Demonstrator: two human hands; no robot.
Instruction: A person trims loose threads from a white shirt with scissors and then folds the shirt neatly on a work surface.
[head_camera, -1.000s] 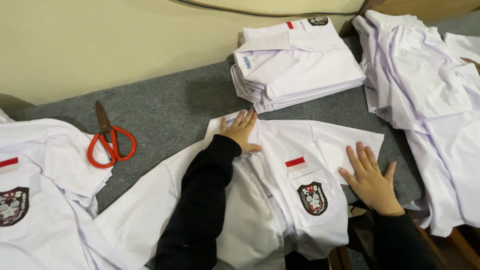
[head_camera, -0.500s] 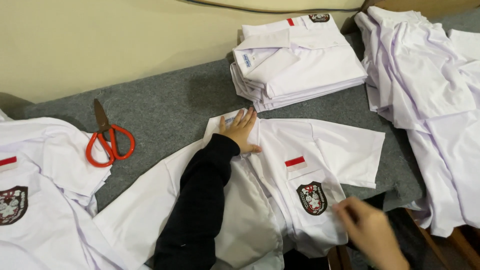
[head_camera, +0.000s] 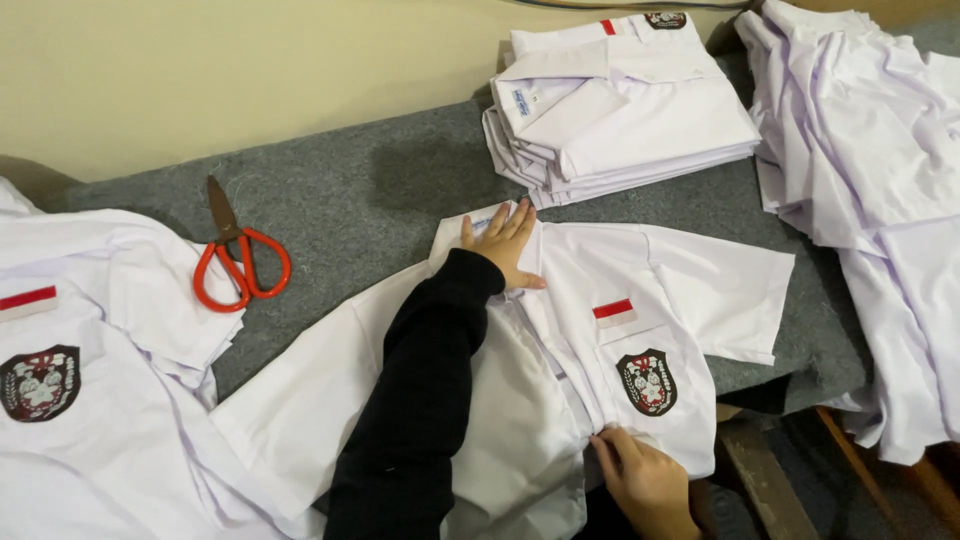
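Head view, looking down on a bench (head_camera: 330, 205) covered in grey felt. A white short-sleeved shirt (head_camera: 690, 290) lies spread front-up across the middle of the bench, collar toward the wall, one sleeve extending to the right. On its chest sit a small red-and-white strip (head_camera: 614, 312) and, just below it, a dark shield-shaped badge (head_camera: 648, 381).

The left hand (head_camera: 505, 247), on an arm in a black sleeve (head_camera: 420, 400), rests flat on the shirt at the collar; its fingers (head_camera: 515, 222) lie extended and close together, pressing the cloth and gripping nothing. The right hand (head_camera: 645, 480) is at the lower hem of the shirt, just below the badge; its fingers (head_camera: 612, 447) are curled narrowly onto the edge of the front placket, pinching the cloth.

Scissors (head_camera: 235, 255) with orange-red handles lie closed on the bare felt to the left, well apart from both hands, blades pointing toward the wall. A stack of folded white shirts (head_camera: 620, 110) stands at the far edge of the bench, just beyond the spread shirt. A loose heap of unfolded white shirts (head_camera: 870, 150) covers the right end of the bench and hangs over its edge. Another white shirt (head_camera: 90, 370) with the same kind of strip and badge lies at the left, partly overlapping the spread shirt's other sleeve.
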